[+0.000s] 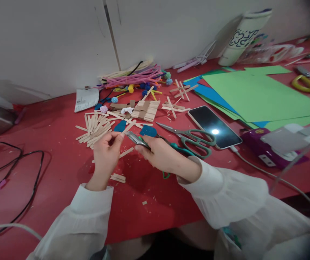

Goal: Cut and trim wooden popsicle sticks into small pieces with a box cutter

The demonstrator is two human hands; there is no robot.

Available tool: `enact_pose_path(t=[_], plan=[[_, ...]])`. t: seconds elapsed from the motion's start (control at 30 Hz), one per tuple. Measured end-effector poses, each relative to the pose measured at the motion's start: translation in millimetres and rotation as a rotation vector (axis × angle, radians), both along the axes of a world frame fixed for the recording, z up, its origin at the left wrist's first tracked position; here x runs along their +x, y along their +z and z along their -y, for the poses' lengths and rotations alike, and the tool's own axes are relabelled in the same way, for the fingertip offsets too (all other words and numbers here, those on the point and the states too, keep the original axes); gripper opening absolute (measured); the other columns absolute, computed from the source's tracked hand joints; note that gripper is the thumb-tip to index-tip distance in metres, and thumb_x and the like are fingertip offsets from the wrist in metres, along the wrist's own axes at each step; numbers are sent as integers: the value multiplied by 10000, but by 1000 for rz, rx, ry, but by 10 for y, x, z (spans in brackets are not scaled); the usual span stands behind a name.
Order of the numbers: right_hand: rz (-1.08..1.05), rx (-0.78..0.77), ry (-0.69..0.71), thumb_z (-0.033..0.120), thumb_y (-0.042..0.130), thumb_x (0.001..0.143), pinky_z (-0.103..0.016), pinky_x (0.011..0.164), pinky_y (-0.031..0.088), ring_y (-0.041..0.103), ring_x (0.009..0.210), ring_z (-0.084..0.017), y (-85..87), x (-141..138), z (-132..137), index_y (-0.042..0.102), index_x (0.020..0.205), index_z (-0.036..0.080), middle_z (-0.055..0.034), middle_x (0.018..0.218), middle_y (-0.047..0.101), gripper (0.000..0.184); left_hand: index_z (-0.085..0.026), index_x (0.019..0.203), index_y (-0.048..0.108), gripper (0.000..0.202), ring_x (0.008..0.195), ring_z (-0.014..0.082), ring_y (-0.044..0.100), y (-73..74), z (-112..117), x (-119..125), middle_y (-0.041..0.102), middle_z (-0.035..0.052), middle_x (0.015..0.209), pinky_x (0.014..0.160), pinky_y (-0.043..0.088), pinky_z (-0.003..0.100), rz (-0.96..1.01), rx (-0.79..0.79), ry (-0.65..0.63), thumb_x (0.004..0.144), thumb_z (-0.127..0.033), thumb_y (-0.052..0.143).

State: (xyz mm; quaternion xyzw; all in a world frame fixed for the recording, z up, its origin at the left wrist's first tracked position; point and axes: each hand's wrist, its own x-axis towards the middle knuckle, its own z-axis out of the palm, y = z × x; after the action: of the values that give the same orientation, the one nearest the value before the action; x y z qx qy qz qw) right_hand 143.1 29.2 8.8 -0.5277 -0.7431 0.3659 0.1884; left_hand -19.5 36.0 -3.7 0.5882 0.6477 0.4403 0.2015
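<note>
My left hand (pixel 107 153) is closed, pinching a wooden craft stick (pixel 128 127) between thumb and fingers. The stick slants up and to the right, away from me. Wrapped round a utility knife (pixel 136 139) is my right hand (pixel 159 153). The knife's metal front end points left, close beside the held stick; whether it touches the stick I cannot tell. My palm hides most of the knife's handle. Left of the stick in hand lies a loose pile of craft sticks (pixel 95 128). Cut stick pieces (pixel 118 177) lie below my left hand.
Large scissors (pixel 189 139) and a phone (pixel 214 127) lie right of my hands. Behind are joined sticks (pixel 146 110), crossed-stick shapes (pixel 182 90) and pink pipe cleaners (pixel 133 78). Green paper (pixel 260 95), a purple power block (pixel 265 146) and a tumbler (pixel 244 38) stand farther right; black cable (pixel 39 173) left.
</note>
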Motion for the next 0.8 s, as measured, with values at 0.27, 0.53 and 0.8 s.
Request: enact_pose_path(t=[0.27, 0.53, 0.8], plan=[[-600, -493, 2, 296, 435, 883, -159, 306, 318, 375, 322, -40, -60, 14, -44, 390, 705, 204, 95, 501, 431, 206, -162, 719, 678, 198, 491, 84, 426, -62, -44, -28, 511, -37, 518, 491, 367, 210, 230, -53, 28, 695, -349, 615], [-365, -250, -6, 327, 428, 883, -185, 385, 300, 389, 373, -62, -42, 4, -25, 369, 707, 210, 82, 504, 414, 220, -164, 689, 666, 181, 471, 82, 455, -35, -36, 19, 545, -28, 533, 455, 381, 200, 300, -58, 58, 673, -340, 624], [58, 130, -1, 287, 446, 899, -226, 500, 246, 314, 478, -92, -24, 3, -10, 469, 803, 168, 53, 561, 406, 154, -165, 712, 675, 186, 480, 81, 433, -13, -16, 29, 521, -36, 514, 482, 373, 202, 211, -34, 78, 698, -344, 631]])
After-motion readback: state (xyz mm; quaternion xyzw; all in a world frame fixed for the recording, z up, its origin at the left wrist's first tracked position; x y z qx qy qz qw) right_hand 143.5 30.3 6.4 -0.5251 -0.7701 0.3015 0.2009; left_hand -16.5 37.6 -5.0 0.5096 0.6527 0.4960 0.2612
